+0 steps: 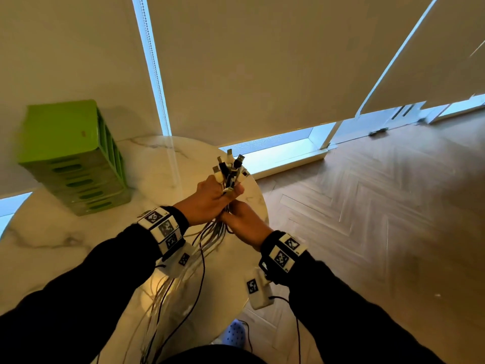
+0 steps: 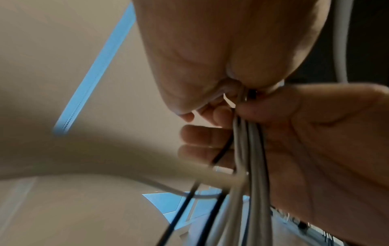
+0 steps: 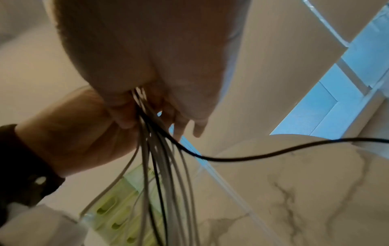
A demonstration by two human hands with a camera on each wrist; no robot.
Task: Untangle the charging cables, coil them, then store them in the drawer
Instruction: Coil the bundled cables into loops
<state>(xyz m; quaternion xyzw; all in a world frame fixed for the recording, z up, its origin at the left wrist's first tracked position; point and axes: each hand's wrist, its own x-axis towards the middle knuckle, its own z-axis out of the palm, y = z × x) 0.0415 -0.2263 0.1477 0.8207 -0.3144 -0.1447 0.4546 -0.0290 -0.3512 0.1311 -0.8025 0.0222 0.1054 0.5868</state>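
Observation:
A bundle of white and black charging cables (image 1: 210, 237) is held up above the table. Its plugs (image 1: 231, 169) fan out above my left hand (image 1: 210, 200), which grips the bundle just below them. My right hand (image 1: 242, 222) grips the same bundle directly beneath. In the left wrist view the right hand's fingers (image 2: 200, 138) curl round the cables (image 2: 252, 149). In the right wrist view the cables (image 3: 164, 166) leave my right hand (image 3: 147, 58) and hang down. The loose ends trail over the table's near edge, out of sight.
A green drawer unit (image 1: 73, 158) with several closed drawers stands at the back left of the round marble table (image 1: 52, 245). Window blinds hang behind it. Wooden floor (image 1: 367, 219) lies to the right. A blue shoe (image 1: 235, 334) shows below the table edge.

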